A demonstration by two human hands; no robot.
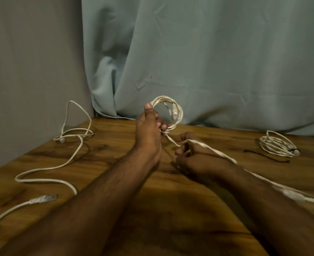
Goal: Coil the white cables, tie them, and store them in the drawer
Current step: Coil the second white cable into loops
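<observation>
- The left hand (148,132) is raised above the table (152,200), thumb up, fingers closed around a small coil (168,113) of white cable.
- The coil stands upright in that hand, several loops together; a clear plug (174,112) hangs inside the ring.
- The right hand (195,156) sits lower and just right of the left, fingers curled, pinching the loose run (219,154) of the same cable.
- The run passes from the coil's base through the right hand, over the right forearm, and off toward the table's right edge, where it is blurred.
- A second cable (47,180) lies uncoiled on the left of the table, in loose bends, rising in an arch near the wall (32,71).
- One plug (45,198) of that cable rests near the front left; another plug end (61,140) lies under the arch at the back left.
- A finished bundle (278,145) lies flat at the far right of the table, well apart from both hands, with a dark tie at its right side.
- A black tie (267,156) lies loose on the table just in front of the bundle.
- A pale blue curtain (208,61) hangs behind the table.
- Markings: no brand, label or writing is legible on any cable, plug or surface.
- The drawer cannot be seen in this view.
</observation>
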